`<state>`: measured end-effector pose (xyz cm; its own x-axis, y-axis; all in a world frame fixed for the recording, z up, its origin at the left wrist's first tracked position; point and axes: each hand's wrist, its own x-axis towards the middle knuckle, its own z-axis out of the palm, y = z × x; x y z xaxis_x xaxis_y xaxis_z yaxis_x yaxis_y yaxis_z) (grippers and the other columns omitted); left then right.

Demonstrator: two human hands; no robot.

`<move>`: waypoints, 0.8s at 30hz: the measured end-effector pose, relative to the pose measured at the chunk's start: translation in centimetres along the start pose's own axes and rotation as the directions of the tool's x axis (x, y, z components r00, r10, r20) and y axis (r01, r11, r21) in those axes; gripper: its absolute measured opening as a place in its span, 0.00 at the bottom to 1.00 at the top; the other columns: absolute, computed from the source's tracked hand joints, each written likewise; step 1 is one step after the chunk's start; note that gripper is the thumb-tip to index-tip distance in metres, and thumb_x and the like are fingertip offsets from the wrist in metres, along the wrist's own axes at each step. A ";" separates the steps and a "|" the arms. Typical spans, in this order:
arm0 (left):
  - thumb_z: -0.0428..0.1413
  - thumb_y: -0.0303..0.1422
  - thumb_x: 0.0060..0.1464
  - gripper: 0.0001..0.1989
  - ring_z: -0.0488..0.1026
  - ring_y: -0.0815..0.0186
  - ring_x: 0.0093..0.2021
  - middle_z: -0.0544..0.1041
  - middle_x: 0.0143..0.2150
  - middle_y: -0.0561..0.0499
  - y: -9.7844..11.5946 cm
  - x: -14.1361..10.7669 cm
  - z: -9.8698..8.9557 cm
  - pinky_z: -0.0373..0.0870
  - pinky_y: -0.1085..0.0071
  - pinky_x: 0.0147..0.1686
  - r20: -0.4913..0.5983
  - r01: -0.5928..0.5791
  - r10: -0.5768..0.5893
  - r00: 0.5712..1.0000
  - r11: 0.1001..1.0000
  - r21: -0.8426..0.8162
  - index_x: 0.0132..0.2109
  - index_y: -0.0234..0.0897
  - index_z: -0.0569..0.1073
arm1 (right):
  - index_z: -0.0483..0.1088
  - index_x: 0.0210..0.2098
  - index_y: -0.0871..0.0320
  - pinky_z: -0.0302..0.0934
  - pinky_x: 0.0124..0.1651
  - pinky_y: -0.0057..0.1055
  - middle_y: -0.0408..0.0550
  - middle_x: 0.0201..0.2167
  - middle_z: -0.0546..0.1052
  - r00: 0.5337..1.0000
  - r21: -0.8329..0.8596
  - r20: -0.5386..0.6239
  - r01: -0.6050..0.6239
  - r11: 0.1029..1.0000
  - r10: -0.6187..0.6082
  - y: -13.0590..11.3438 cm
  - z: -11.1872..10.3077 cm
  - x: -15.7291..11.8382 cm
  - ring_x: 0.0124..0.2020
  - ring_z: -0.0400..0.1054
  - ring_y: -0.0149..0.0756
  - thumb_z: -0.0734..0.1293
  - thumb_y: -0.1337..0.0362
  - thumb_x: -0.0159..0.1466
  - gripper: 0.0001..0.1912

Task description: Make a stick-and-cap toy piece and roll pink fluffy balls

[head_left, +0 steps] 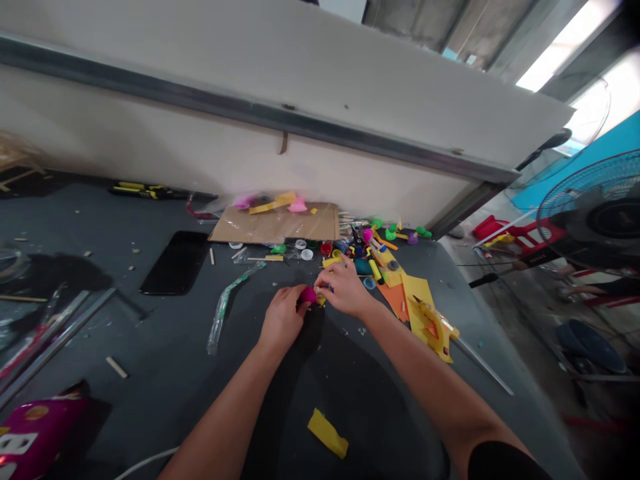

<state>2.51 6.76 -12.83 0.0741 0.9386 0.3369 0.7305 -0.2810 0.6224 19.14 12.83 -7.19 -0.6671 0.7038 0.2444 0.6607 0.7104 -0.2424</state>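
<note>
My left hand [283, 316] is closed around a small magenta round piece [308, 295] above the dark table; whether it is a cap or a lump of clay I cannot tell. Right beside it, my right hand [344, 288] has its fingers pinched together, nearly touching that piece. What sits between those fingertips is too small to make out. A bit of yellow material [321, 300] shows just under the fingers. Several bottle caps, among them a white cap [307, 255] and a blue cap [369, 283], lie beyond and beside my hands.
To the left lie a black phone [175, 263] and a bent clear plastic packet [227, 300]. A cardboard sheet [275, 224] rests against the wall panel. Orange and yellow sheets [418, 291] cover the right side. A yellow strip [327, 433] lies near my forearms; a fan [600, 213] stands right.
</note>
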 end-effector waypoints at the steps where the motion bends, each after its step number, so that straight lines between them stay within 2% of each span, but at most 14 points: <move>1: 0.55 0.27 0.52 0.14 0.70 0.58 0.42 0.76 0.40 0.47 0.0 0.0 0.0 0.68 0.62 0.42 -0.003 -0.002 0.002 1.000 1.000 0.003 0.47 0.38 0.69 | 0.70 0.35 0.53 0.33 0.62 0.50 0.42 0.31 0.73 1.000 -0.006 -0.001 0.004 1.000 -0.004 0.0 0.0 -0.1 0.43 0.65 0.36 0.66 0.64 0.59 0.04; 6: 0.56 0.27 0.51 0.15 0.70 0.58 0.41 0.76 0.40 0.47 -0.1 0.0 0.1 0.68 0.63 0.42 -0.011 -0.014 0.014 1.000 1.000 0.004 0.48 0.39 0.69 | 0.69 0.44 0.53 0.31 0.62 0.53 0.46 0.36 0.74 1.000 -0.066 0.006 0.010 0.998 -0.010 -0.3 -0.1 -0.2 0.45 0.64 0.38 0.65 0.64 0.60 0.12; 10: 0.55 0.28 0.52 0.14 0.70 0.59 0.41 0.76 0.40 0.47 0.1 0.0 -0.1 0.68 0.63 0.42 -0.005 -0.004 0.004 1.000 1.000 0.007 0.48 0.37 0.69 | 0.68 0.47 0.53 0.31 0.62 0.55 0.48 0.39 0.75 0.999 -0.088 0.005 0.032 0.996 -0.032 -0.6 -0.9 -0.2 0.48 0.63 0.41 0.65 0.62 0.59 0.15; 12: 0.54 0.29 0.53 0.14 0.70 0.60 0.40 0.75 0.40 0.47 0.1 0.0 -0.2 0.68 0.64 0.42 0.006 0.007 -0.007 1.000 1.000 -0.008 0.48 0.37 0.69 | 0.68 0.47 0.53 0.34 0.62 0.54 0.47 0.40 0.76 0.999 -0.077 -0.031 0.033 0.996 -0.035 -1.0 -1.8 -0.4 0.51 0.61 0.42 0.65 0.63 0.59 0.16; 14: 0.54 0.29 0.53 0.13 0.70 0.60 0.41 0.76 0.40 0.48 0.2 0.0 -0.2 0.68 0.64 0.43 0.015 0.018 -0.018 1.000 1.000 -0.023 0.48 0.38 0.69 | 0.68 0.47 0.52 0.40 0.61 0.52 0.46 0.41 0.76 0.992 -0.052 -0.125 -0.003 0.999 -0.003 -1.7 -2.5 -1.0 0.50 0.62 0.43 0.65 0.63 0.59 0.15; 16: 0.55 0.28 0.52 0.14 0.70 0.59 0.43 0.76 0.41 0.48 0.2 0.0 -0.2 0.68 0.64 0.44 0.012 0.024 -0.024 1.000 0.999 -0.028 0.47 0.38 0.70 | 0.68 0.47 0.53 0.50 0.57 0.46 0.47 0.41 0.76 0.954 0.023 -0.280 -0.105 0.994 0.107 -2.8 -2.6 -2.0 0.47 0.64 0.42 0.63 0.63 0.61 0.14; 18: 0.56 0.28 0.51 0.14 0.69 0.59 0.44 0.76 0.42 0.48 0.3 0.0 -0.2 0.67 0.63 0.45 0.006 0.021 -0.021 1.000 1.000 -0.017 0.47 0.39 0.70 | 0.69 0.46 0.55 0.59 0.49 0.37 0.48 0.38 0.76 0.869 0.185 -0.403 -0.230 0.956 0.287 -3.9 -1.7 -3.4 0.41 0.67 0.37 0.60 0.65 0.64 0.12; 19: 0.57 0.29 0.50 0.15 0.69 0.59 0.43 0.76 0.41 0.48 0.3 0.0 -0.2 0.67 0.63 0.45 0.008 0.012 -0.012 1.000 1.000 -0.007 0.47 0.39 0.69 | 0.69 0.45 0.55 0.61 0.44 0.33 0.48 0.36 0.76 0.832 0.271 -0.414 -0.274 0.923 0.369 -4.4 -0.9 -4.1 0.38 0.69 0.35 0.58 0.66 0.65 0.12; 20: 0.57 0.29 0.50 0.15 0.70 0.59 0.43 0.76 0.41 0.48 0.3 0.0 -0.2 0.67 0.63 0.45 0.008 0.001 -0.001 1.000 1.000 0.008 0.47 0.39 0.69 | 0.70 0.43 0.55 0.62 0.42 0.31 0.48 0.36 0.76 0.818 0.330 -0.389 -0.307 0.893 0.424 -4.8 0.0 -4.7 0.37 0.69 0.35 0.57 0.65 0.65 0.12; 22: 0.58 0.30 0.49 0.15 0.70 0.58 0.42 0.76 0.40 0.47 0.5 -0.1 -0.1 0.67 0.63 0.45 0.013 -0.021 0.021 1.000 0.999 0.047 0.46 0.38 0.69 | 0.72 0.40 0.56 0.63 0.43 0.31 0.47 0.36 0.77 0.804 0.382 -0.337 -0.360 0.851 0.491 -5.1 1.9 -5.5 0.38 0.70 0.35 0.58 0.65 0.65 0.11; 24: 0.59 0.31 0.49 0.15 0.70 0.57 0.42 0.76 0.39 0.47 0.6 -0.1 0.0 0.66 0.62 0.45 0.022 -0.046 0.044 0.999 0.996 0.082 0.45 0.37 0.69 | 0.73 0.38 0.56 0.63 0.43 0.31 0.48 0.35 0.77 0.767 0.405 -0.319 -0.421 0.811 0.557 -5.0 3.3 -5.7 0.38 0.70 0.36 0.59 0.64 0.64 0.11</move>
<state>2.94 6.44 -12.46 0.1214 0.9295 0.3482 0.7798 -0.3063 0.5459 18.56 5.27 -10.50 -0.0335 0.9355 0.3518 0.6776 0.2800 -0.6801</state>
